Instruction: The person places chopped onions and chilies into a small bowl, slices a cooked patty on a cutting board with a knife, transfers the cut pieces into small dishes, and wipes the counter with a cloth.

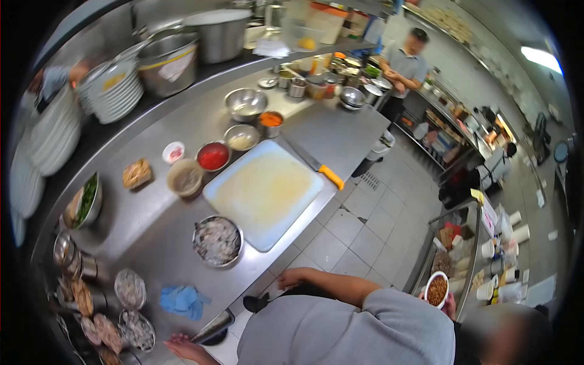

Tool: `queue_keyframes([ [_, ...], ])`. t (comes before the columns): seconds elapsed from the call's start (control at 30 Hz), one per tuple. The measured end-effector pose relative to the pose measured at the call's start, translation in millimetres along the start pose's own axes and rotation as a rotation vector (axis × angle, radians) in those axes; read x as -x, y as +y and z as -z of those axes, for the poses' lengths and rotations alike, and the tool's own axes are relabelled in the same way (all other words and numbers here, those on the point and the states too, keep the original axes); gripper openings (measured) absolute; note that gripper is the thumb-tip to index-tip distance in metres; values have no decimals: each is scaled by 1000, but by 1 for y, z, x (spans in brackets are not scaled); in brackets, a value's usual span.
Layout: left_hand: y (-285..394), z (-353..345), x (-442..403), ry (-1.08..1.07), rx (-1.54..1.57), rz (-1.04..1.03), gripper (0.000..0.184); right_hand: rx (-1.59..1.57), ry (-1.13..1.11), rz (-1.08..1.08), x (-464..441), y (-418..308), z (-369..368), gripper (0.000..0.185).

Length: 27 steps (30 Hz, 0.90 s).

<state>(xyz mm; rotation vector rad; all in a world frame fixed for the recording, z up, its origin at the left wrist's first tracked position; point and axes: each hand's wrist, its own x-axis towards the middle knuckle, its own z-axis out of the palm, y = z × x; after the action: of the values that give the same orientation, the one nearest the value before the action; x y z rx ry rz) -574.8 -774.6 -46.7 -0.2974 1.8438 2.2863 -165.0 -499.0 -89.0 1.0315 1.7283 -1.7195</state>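
In the lower left of the frame, the left hand (pixel 185 348) is held out at the edge of the steel counter (pixel 149 240), its grip released and its fingers spread; just beside it, a clear bowl (pixel 152 336) is seen, filled with greyish pieces, and a crumpled blue cloth (pixel 184 302) is left lying a little above. At lower centre, the right hand (pixel 293 278) is let hang over the floor (pixel 348 232), clear of the counter, its fingers loosely bent and its grip slack. Nearest to it on the counter, a metal bowl (pixel 241 242) is found, heaped with grey, shrimp-like pieces, and just above that, a pale cutting board (pixel 261 188) is spread across the middle of the frame, stained yellowish. Along its upper right side an orange-handled knife (pixel 316 165) is laid. Past the board's upper left side, a bowl of red paste (pixel 213 156) is set close to a tub of brownish liquid (pixel 186 177), with orange pieces (pixel 271 119) held in a pot farther up. Over at lower right, a white bowl (pixel 446 283) of small brown pieces is carried in a co-worker's hand (pixel 451 306).
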Motion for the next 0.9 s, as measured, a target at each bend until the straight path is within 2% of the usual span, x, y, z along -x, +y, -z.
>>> queue_keyframes([
  [0.03,-2,-17,21,-100,-88,-11,42,351,169,144,4,50,5,31],
  [0.07,-3,-36,46,-195,-175,-27,40,788,51,338,-46,162,6,35],
  [0.1,-6,-58,74,-290,-259,-42,39,310,197,-162,22,152,6,36],
  [0.13,-9,-80,101,-388,-278,-11,37,107,236,-401,30,209,5,37],
  [0.23,-25,-138,178,-678,-335,56,30,-418,513,-641,98,294,-4,32],
  [0.3,-42,-171,217,-868,-354,75,25,-271,493,-520,119,332,3,27],
  [0.33,-50,-185,237,-957,-364,89,23,-185,444,-603,114,342,10,27],
  [0.37,-58,-199,258,-1049,-374,107,21,-105,544,-494,114,346,13,27],
  [0.4,-65,-212,277,-1122,-372,123,20,-13,641,-390,114,350,15,36],
  [0.43,-70,-221,293,-1195,-378,140,18,696,634,35,86,384,21,41],
  [0.47,-77,-229,308,-1268,-382,160,17,-45,622,-322,126,308,33,46],
  [0.5,-86,-236,321,-1342,-421,188,16,179,490,-246,98,320,45,44],
  [0.53,-96,-240,331,-1408,-463,215,16,341,553,-153,59,341,50,43],
  [0.57,-101,-247,340,-1469,-497,237,16,175,711,-156,71,316,51,39],
  [0.63,-100,-259,361,-1606,-592,288,17,17,942,63,72,293,52,32],
  [0.77,-116,-280,369,-1791,-727,369,16,-220,978,15,89,256,47,36],
  [0.9,-131,-300,362,-1863,-822,428,18,-405,975,13,100,271,6,37],
])
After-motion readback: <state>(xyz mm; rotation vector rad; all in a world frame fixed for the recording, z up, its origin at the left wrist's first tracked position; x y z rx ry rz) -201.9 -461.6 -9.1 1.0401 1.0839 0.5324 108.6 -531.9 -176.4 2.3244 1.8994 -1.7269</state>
